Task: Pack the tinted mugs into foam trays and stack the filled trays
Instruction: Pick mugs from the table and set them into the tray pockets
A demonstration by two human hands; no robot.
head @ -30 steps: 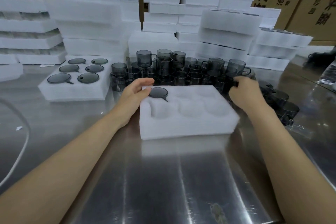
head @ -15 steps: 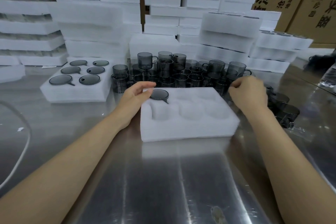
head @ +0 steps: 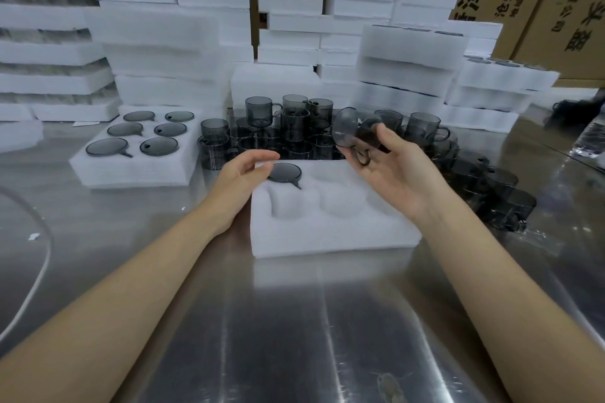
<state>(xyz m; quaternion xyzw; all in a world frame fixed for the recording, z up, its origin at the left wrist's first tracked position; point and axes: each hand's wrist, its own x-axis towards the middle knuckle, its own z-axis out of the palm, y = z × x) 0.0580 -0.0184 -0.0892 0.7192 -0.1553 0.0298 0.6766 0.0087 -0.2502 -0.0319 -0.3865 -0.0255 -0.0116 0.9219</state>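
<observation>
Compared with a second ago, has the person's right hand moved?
Yes. The right hand has come left from the mug pile beside the foam tray's far right corner and now holds a tinted mug above that tray.

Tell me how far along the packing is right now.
Done: one filled tray of six sits at left, and one mug is seated in the near tray. In hand: the right hand grips the next mug. Left: its other pockets, the loose mugs, stacking.
</observation>
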